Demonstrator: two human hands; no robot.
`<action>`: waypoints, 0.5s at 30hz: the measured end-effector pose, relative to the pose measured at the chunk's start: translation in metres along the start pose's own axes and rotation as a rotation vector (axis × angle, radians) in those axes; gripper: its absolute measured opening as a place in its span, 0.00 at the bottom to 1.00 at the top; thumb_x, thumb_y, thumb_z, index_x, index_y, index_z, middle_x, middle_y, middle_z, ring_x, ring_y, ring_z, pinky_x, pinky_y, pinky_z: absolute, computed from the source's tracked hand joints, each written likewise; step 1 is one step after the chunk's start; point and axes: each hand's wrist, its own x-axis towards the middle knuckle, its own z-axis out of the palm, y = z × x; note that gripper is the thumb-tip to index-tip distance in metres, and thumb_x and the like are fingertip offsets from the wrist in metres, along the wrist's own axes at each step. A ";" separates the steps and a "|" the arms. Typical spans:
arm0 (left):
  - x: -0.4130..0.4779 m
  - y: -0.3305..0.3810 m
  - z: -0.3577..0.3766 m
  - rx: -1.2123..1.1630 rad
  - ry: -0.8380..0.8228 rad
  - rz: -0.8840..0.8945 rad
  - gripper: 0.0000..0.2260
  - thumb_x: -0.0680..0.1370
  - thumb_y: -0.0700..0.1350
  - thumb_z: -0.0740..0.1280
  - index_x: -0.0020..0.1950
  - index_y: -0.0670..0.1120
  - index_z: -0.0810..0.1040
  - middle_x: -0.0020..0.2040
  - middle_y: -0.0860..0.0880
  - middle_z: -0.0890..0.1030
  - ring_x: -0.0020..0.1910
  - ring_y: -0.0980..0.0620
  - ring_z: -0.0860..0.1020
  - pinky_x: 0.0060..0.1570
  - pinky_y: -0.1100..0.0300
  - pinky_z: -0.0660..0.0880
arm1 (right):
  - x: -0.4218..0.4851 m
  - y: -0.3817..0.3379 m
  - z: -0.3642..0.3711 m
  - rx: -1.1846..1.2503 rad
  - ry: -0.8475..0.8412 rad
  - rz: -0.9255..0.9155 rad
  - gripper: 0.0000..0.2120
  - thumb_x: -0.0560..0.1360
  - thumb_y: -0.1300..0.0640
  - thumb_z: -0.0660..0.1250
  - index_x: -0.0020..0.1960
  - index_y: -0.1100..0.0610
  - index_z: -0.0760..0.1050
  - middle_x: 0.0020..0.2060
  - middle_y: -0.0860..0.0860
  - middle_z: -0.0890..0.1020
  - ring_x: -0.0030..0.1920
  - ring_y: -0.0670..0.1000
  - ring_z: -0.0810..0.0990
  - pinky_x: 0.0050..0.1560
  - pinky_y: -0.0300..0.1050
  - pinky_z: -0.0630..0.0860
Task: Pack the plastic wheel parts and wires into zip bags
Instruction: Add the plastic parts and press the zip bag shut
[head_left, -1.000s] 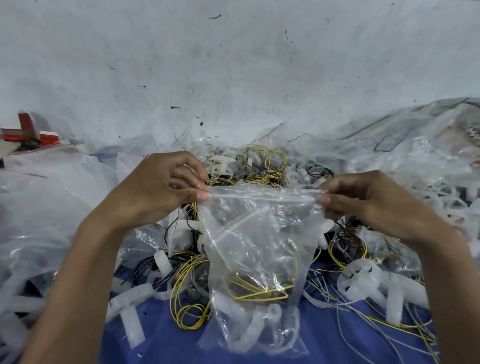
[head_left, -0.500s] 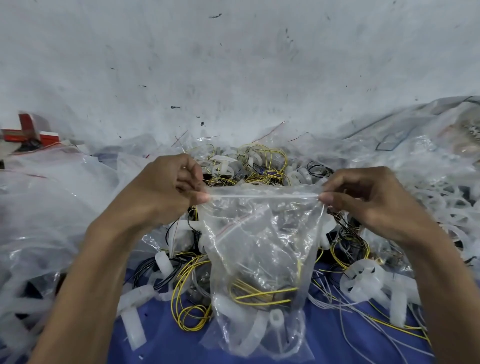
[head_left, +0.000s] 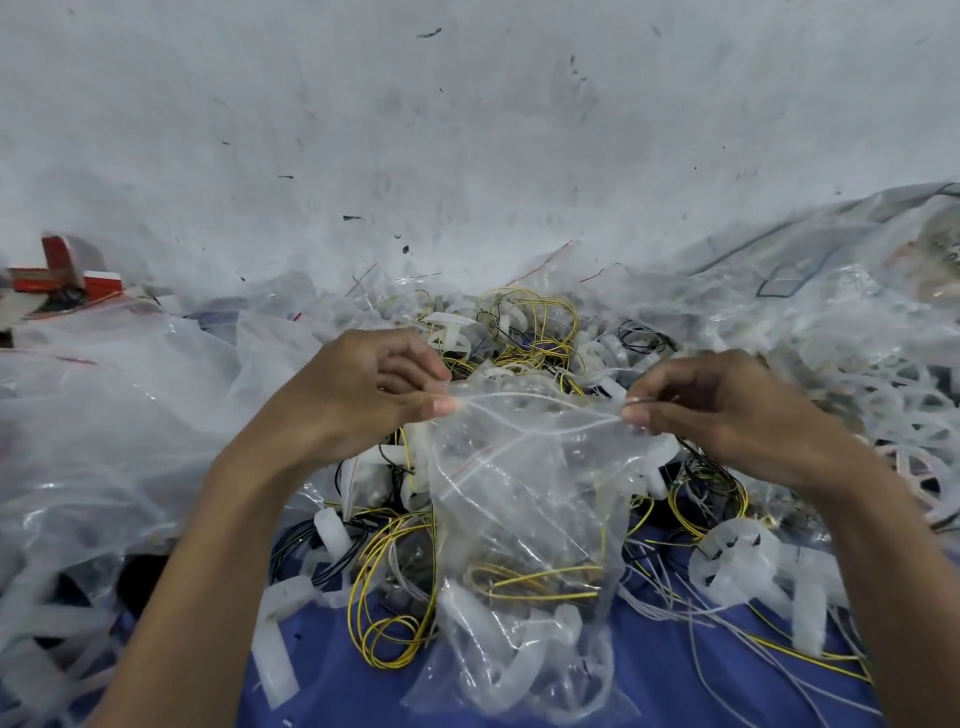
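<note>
**A:** You have this one part-filled. The clear plastic zip bag (head_left: 524, 493) in your hands carries a coil of yellow wire (head_left: 535, 577), and translucent white plastic wheel parts (head_left: 470, 610) are slumped in its bottom.

**B:** But you have not sealed it. Its mouth gapes, and the two zip lips bow apart between your hands. I judge that closing this bag is the step you are on.

**A:** And you have plenty left after it. Loose yellow wire loops (head_left: 387, 642) lie on the blue counter (head_left: 675, 691) at eight o'clock of the bag. Another white wheel part (head_left: 737, 558) sits at three o'clock. A tangle of wires and white parts (head_left: 524, 332) heaps up at twelve o'clock, beyond your knuckles.

**B:** You also have crumpled clear bags (head_left: 104, 415) piled at nine o'clock, ready for more, as far as I can judge.

**A:** Your hands are apart, one at each end of the bag's mouth. Your left hand (head_left: 358, 400) pinches the nine o'clock corner, thumb and fingers curled on the film.

**B:** Your right hand (head_left: 711, 410) pinches the three o'clock corner the same way. The bag hangs from both toward six o'clock. You cannot tell from here whether its bottom rests on the counter or hangs just clear of it.
</note>
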 end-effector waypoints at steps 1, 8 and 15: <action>0.001 -0.001 0.001 0.015 0.010 0.002 0.07 0.67 0.42 0.76 0.43 0.49 0.81 0.38 0.52 0.81 0.37 0.60 0.79 0.40 0.70 0.76 | 0.000 0.001 0.000 -0.003 0.011 0.001 0.06 0.65 0.48 0.69 0.37 0.49 0.82 0.35 0.48 0.83 0.35 0.41 0.80 0.36 0.29 0.73; 0.006 -0.006 0.009 0.034 0.070 0.026 0.07 0.68 0.43 0.76 0.41 0.52 0.82 0.38 0.54 0.82 0.37 0.61 0.79 0.39 0.74 0.73 | 0.003 0.008 -0.001 -0.114 0.017 0.020 0.09 0.65 0.46 0.70 0.38 0.51 0.82 0.35 0.48 0.84 0.37 0.46 0.82 0.41 0.37 0.77; 0.005 -0.006 0.009 0.013 0.106 0.055 0.10 0.67 0.39 0.76 0.39 0.52 0.80 0.33 0.56 0.81 0.35 0.64 0.78 0.42 0.72 0.75 | 0.003 0.008 -0.001 -0.201 0.095 -0.024 0.04 0.70 0.56 0.72 0.37 0.50 0.81 0.33 0.49 0.83 0.35 0.44 0.81 0.40 0.34 0.76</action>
